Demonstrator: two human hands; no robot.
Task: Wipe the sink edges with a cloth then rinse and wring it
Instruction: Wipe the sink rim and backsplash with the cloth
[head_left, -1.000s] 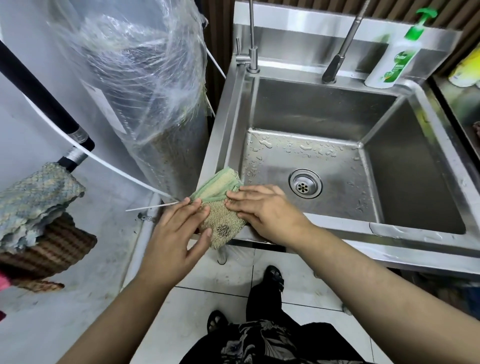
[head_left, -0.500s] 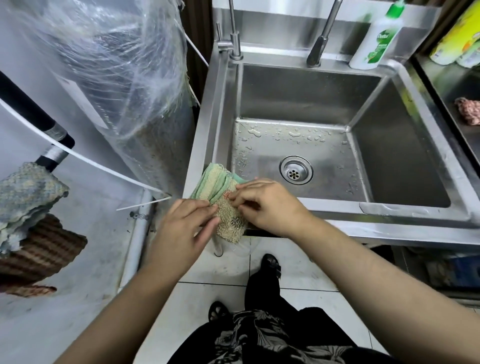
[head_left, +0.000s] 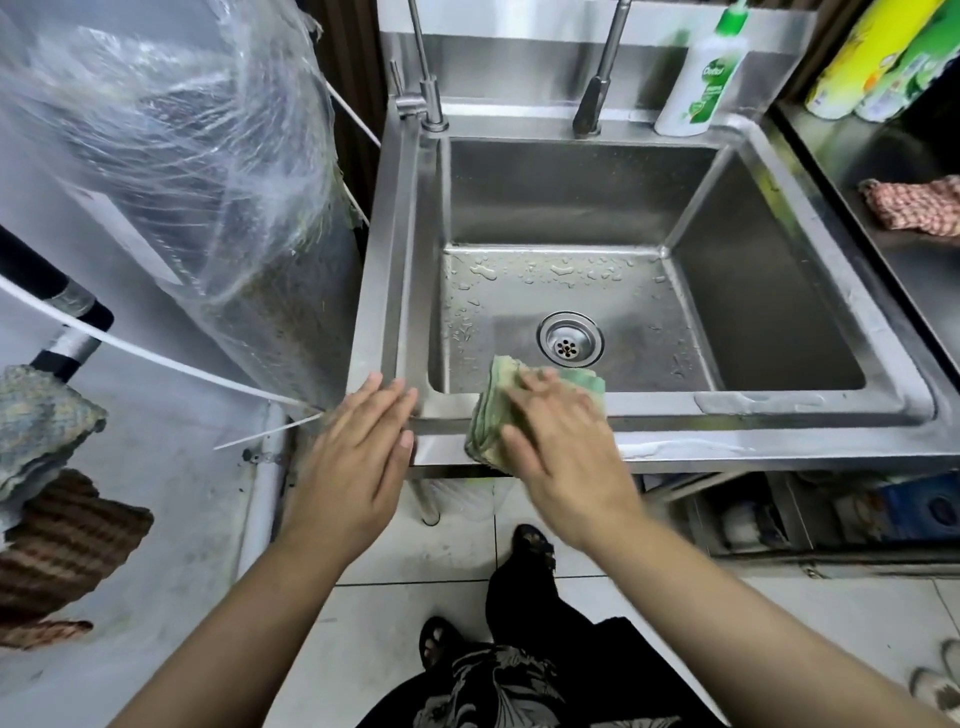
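Note:
A folded green cloth (head_left: 488, 415) lies over the front rim of the steel sink (head_left: 753, 408), left of the middle. My right hand (head_left: 561, 436) presses flat on top of the cloth, fingers spread, and covers most of it. My left hand (head_left: 363, 447) rests flat and empty at the sink's front left corner, fingers apart, clear of the cloth. The basin floor holds water drops around the drain (head_left: 570, 340). Two taps, a thin one (head_left: 428, 98) and a dark-based one (head_left: 592, 104), stand on the back rim.
A soap bottle (head_left: 698, 88) stands at the back right of the sink. A plastic-wrapped appliance (head_left: 208, 182) stands close to the left. Rags (head_left: 47, 431) hang at far left. A pink cloth (head_left: 914, 205) lies on the right counter. My feet are on the tiled floor below.
Both hands held the cloth at the front left corner before. Now my right hand has slid it rightward along the front rim, and my left hand has let go.

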